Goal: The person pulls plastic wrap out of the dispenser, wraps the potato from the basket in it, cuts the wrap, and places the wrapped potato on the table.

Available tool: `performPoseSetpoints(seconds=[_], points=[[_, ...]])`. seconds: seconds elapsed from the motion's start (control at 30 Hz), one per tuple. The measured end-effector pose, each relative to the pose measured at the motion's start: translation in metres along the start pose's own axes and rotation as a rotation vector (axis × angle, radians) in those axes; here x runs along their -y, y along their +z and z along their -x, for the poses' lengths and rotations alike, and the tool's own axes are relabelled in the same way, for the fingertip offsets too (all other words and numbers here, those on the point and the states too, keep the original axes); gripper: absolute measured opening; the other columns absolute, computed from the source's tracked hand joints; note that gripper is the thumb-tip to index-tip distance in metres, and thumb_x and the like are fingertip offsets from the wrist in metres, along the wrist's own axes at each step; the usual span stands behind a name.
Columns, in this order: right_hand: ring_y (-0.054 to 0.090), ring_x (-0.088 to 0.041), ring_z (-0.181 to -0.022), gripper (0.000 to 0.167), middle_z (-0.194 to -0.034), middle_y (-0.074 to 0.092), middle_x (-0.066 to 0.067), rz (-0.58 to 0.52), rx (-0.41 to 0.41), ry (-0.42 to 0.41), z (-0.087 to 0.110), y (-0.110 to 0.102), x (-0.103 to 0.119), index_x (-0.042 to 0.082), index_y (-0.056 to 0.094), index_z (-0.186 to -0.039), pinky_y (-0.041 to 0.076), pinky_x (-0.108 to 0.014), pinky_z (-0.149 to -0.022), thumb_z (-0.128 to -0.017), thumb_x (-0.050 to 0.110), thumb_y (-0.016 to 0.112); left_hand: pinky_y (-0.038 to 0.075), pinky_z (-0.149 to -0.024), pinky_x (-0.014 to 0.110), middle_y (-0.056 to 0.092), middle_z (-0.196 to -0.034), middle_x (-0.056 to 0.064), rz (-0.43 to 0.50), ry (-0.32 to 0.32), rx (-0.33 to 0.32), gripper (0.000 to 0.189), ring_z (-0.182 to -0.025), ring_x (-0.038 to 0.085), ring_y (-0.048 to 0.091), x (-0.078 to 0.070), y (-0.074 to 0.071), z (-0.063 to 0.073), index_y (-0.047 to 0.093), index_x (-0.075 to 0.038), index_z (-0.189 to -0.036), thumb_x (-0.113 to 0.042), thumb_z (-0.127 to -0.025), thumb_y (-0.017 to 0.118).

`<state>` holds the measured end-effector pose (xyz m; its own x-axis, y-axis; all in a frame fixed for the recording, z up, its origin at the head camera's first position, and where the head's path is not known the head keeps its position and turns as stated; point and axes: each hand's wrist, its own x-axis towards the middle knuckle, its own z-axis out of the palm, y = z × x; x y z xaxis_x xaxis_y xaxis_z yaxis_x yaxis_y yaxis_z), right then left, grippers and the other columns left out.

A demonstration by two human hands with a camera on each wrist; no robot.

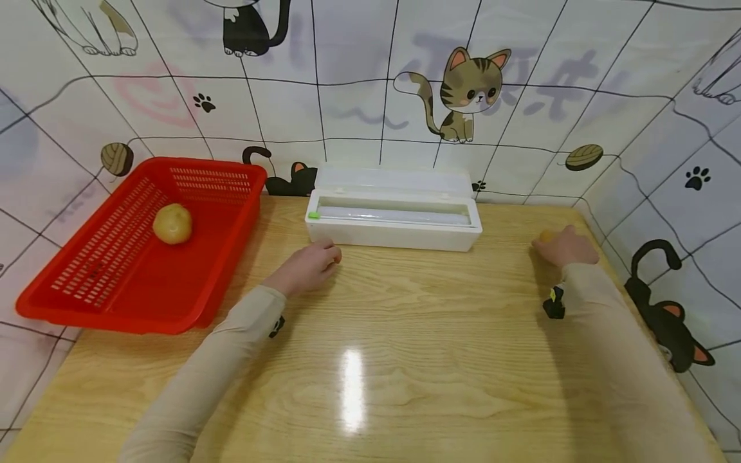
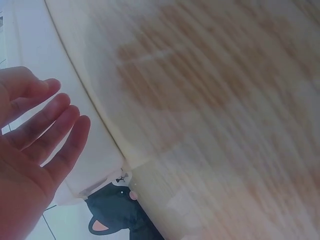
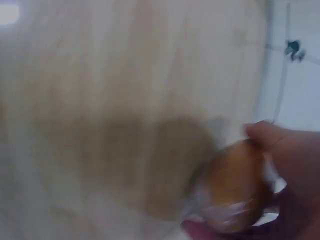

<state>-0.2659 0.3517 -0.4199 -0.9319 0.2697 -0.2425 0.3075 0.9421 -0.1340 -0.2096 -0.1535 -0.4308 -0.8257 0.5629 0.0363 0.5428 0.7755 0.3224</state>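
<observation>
In the head view my right hand (image 1: 566, 245) is at the far right of the table, gripping a yellowish potato (image 1: 546, 236) mostly hidden by the fingers. The right wrist view is blurred, but the rounded potato (image 3: 232, 187) shows between thumb and fingers, with glossy clear film about it. My left hand (image 1: 309, 265) holds nothing, its fingers loosely bent beside the front left corner of a white cling film dispenser (image 1: 393, 238). That dispenser has its lid (image 1: 393, 179) raised, a film roll (image 1: 399, 215) inside and a green slider (image 1: 314, 215) at the left end.
A red plastic basket (image 1: 231, 257) with slotted sides stands at the left, and another potato (image 1: 172, 224) lies in it. The wooden table (image 1: 428, 341) meets cat-printed wall coverings (image 1: 347, 109) at the back and the right.
</observation>
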Motion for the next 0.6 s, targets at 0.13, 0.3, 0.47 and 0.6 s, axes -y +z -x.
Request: performPoseSetpoints(seconds=[0.13, 0.3, 0.47, 0.6], points=[[0.057, -0.049, -0.082, 0.091, -0.092, 0.05, -0.042, 0.007, -0.058, 0.023, 0.002, 0.008, -0.004, -0.021, 0.021, -0.134, 0.045, -0.049, -0.059, -0.094, 0.059, 0.037, 0.049, -0.072, 0.034, 0.051, -0.096, 0.006, -0.017, -0.029, -0.022, 0.007, -0.083, 0.022, 0.05, -0.001, -0.003, -0.001, 0.062, -0.005, -0.1, -0.005, -0.093, 0.061], [0.053, -0.055, -0.091, 0.099, -0.1, 0.047, -0.046, -0.011, -0.084, 0.016, 0.001, 0.011, -0.006, -0.02, 0.018, -0.135, 0.044, -0.058, -0.07, -0.092, 0.067, 0.034, 0.048, -0.069, 0.034, 0.05, -0.099, 0.007, -0.027, -0.043, -0.073, 0.008, -0.088, 0.022, 0.049, -0.003, -0.007, -0.002, 0.062, -0.005, -0.101, -0.005, -0.093, 0.059], [0.039, -0.062, -0.109, 0.11, -0.12, 0.033, -0.051, -0.078, -0.045, 0.015, -0.006, 0.006, -0.011, -0.016, 0.011, -0.142, 0.037, -0.067, -0.083, -0.086, 0.078, 0.021, 0.048, -0.068, 0.034, 0.051, -0.101, 0.01, -0.059, -0.019, -0.112, 0.009, -0.088, 0.024, 0.049, -0.006, -0.012, -0.004, 0.061, -0.003, -0.1, -0.003, -0.092, 0.059], [0.027, -0.064, -0.116, 0.098, -0.125, 0.022, -0.053, -0.074, -0.099, -0.117, -0.005, -0.002, -0.005, -0.018, 0.017, -0.139, 0.03, -0.069, -0.09, -0.093, 0.068, 0.025, 0.048, -0.072, 0.036, 0.054, -0.102, 0.012, -0.095, -0.011, -0.201, 0.016, -0.089, 0.027, 0.05, -0.008, -0.021, -0.009, 0.06, -0.001, -0.104, 0.0, -0.089, 0.06]])
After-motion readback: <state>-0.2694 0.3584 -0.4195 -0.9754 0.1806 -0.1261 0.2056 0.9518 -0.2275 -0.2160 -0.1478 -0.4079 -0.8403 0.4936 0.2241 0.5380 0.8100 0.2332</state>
